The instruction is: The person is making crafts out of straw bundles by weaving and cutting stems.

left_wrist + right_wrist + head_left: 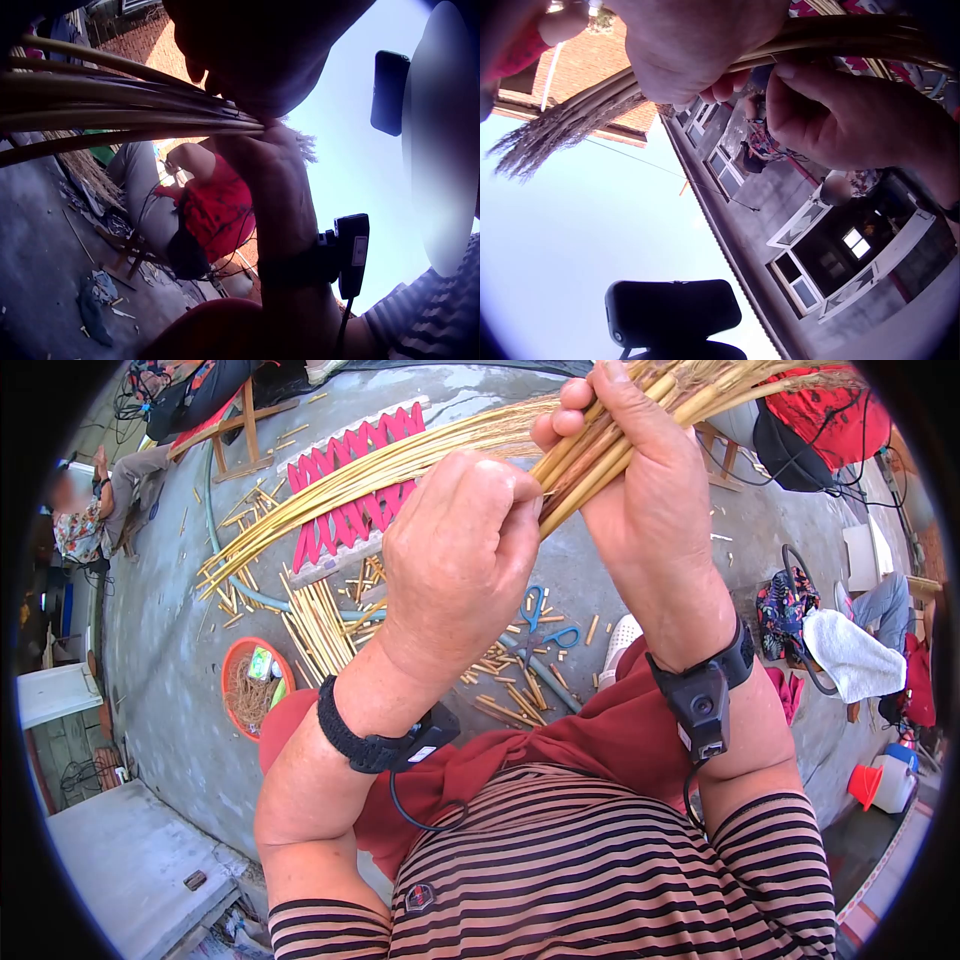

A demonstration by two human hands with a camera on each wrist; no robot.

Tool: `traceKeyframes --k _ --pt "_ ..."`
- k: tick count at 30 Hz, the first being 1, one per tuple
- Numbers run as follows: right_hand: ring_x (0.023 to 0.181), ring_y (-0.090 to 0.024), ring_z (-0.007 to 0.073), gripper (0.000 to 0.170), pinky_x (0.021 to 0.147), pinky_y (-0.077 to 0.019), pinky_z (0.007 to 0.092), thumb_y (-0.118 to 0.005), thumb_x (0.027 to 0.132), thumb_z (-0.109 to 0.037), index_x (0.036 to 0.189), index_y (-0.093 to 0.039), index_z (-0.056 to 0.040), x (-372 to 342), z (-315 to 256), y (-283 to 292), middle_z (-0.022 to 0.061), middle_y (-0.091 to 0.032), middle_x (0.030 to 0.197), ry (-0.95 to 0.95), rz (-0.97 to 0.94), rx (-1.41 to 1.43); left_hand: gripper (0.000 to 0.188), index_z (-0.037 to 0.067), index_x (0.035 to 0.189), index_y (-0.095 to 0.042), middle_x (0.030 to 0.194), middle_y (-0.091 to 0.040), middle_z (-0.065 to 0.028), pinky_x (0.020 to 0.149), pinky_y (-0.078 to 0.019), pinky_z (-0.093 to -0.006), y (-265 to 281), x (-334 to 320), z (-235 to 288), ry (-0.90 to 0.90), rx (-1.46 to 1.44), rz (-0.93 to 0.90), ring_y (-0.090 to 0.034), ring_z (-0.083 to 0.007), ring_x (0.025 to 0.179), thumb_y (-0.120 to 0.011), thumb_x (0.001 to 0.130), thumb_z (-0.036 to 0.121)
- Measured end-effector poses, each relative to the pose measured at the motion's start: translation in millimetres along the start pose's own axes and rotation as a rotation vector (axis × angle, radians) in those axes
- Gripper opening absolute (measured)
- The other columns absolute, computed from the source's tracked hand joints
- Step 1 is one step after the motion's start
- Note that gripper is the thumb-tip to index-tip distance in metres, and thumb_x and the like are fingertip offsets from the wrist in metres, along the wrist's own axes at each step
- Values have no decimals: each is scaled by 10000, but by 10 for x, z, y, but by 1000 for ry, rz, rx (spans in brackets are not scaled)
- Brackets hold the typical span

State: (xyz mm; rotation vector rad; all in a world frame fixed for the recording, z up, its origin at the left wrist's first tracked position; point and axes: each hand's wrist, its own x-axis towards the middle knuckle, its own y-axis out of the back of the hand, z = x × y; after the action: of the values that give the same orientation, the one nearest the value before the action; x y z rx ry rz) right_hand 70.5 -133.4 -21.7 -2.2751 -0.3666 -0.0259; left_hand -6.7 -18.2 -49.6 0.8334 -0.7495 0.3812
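My right hand (650, 490) holds a bundle of broomcorn stalks (590, 465), palm turned toward me and thumb across the top. The feathery heads (536, 142) stick out past that hand in the right wrist view. My left hand (460, 550) is at the near end of the bundle, fingers curled, thumb and forefinger pinching a thin strand (773, 58) against the stalks. From the left wrist view, both hands meet at the stalks (135, 105), in shadow. More long stalks (330, 490) lie across a magenta zigzag rack (345, 525) beyond the left hand.
Blue-handled scissors (545, 625) lie on the concrete floor among cut stalk pieces (510, 695). An orange basin (233, 700) stands to the left, and a white cloth (850, 655) hangs on the right. A person (85, 520) sits at the far left.
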Motion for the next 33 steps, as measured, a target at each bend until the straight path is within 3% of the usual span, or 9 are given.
traceKeyframes --k 3,6,12,15,18,27,30,33 --pt "668 -580 149 104 666 -515 303 -560 925 -129 884 -539 -36 -61 -51 -48 68 -583 759 -20 -44 -3 162 22 859 -566 806 -588 -80 602 -479 -262 -2 20 -24 -18 -21 12 -582 -164 684 -644 758 -77" --pt "671 -588 146 109 653 -517 286 -564 925 -136 884 -548 -35 -82 -61 -61 67 -589 761 -56 -32 4 173 55 823 -569 741 -562 -85 599 -464 -340 -44 55 -25 -9 -109 80 -576 -260 670 -661 715 -44" --pt "667 -595 138 122 624 -514 258 -572 923 -144 882 -556 -30 -25 33 37 66 -599 768 -22 -40 -23 130 60 808 -604 726 -562 -81 604 -460 -311 24 132 -21 239 -343 -55 -569 -222 657 -680 731 -11" --pt "670 -591 139 122 638 -514 266 -573 922 -142 886 -556 -27 -25 33 56 68 -598 768 -26 -34 -52 132 70 803 -609 738 -559 -76 606 -467 -323 66 167 -68 183 -289 -132 -577 -232 677 -687 717 7" --pt "673 -585 140 115 653 -514 278 -571 923 -134 886 -557 -27 -3 8 40 72 -596 769 21 -39 -61 148 68 799 -589 748 -543 -75 609 -475 -348 97 177 -103 -69 -82 -158 -587 -250 708 -688 700 19" --pt "665 -573 141 95 656 -510 287 -563 923 -119 904 -540 -29 -26 4 10 72 -587 766 -48 -40 -26 159 66 796 -532 740 -493 -90 621 -470 -390 243 165 -123 -66 -75 -353 -575 -288 739 -666 715 39" --pt "660 -570 147 83 653 -509 293 -560 923 -111 902 -532 -36 16 -2 25 73 -581 759 19 -32 -43 121 19 797 -528 774 -520 -90 647 -447 -311 320 153 -122 -53 -62 -442 -556 -234 733 -589 742 -70" --pt "658 -567 151 82 650 -507 298 -563 920 -106 896 -524 -38 -13 -91 -21 74 -577 757 -10 -75 39 118 12 811 -557 774 -547 -76 646 -458 -285 313 140 -169 -10 -87 -350 -568 -195 715 -611 743 -67"
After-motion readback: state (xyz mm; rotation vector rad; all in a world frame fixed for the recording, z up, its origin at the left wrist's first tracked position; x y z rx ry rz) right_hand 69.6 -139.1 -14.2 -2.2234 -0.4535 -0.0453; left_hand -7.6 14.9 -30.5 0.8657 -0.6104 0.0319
